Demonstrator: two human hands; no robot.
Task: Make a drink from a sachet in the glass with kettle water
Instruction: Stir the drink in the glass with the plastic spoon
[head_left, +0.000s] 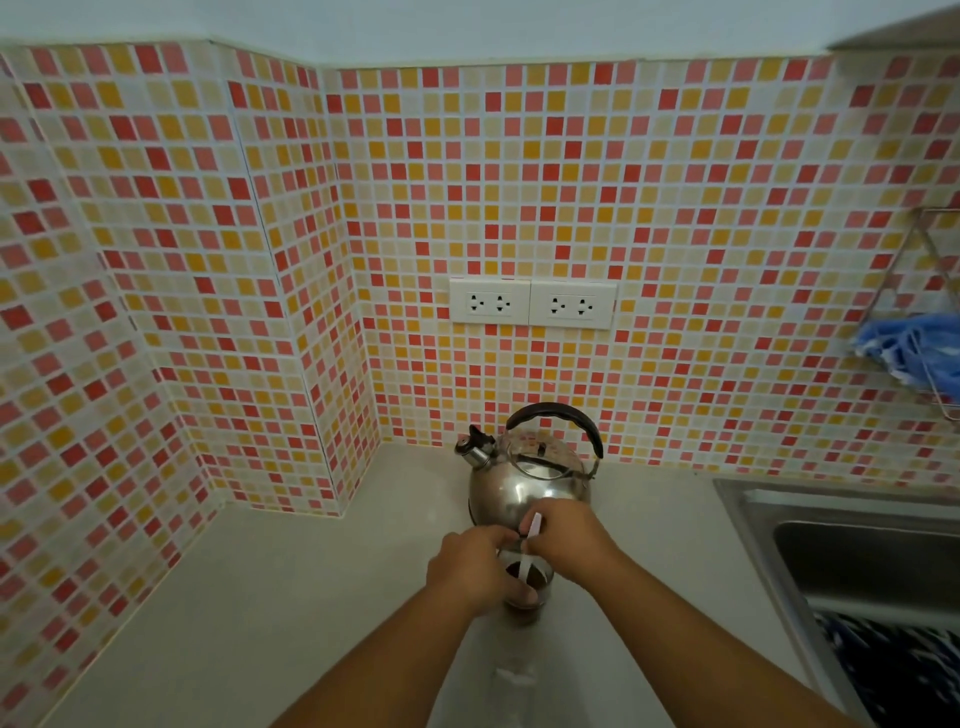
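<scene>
Kettle (524, 483) blocks behind; counter (260, 597) leftward open (sink (857, 561) right)

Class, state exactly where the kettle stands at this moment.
In the head view the kettle stands on the counter against the tiled wall, below the wall sockets, left of the sink and just behind the glass.

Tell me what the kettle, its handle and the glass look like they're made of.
Kettle: polished metal, probably stainless steel, since it mirrors the tiles.
Handle: matte black, likely plastic, though the look leaves it open.
Glass: clear glass, it seems; brown drink shows through the wall between the hands.
</scene>
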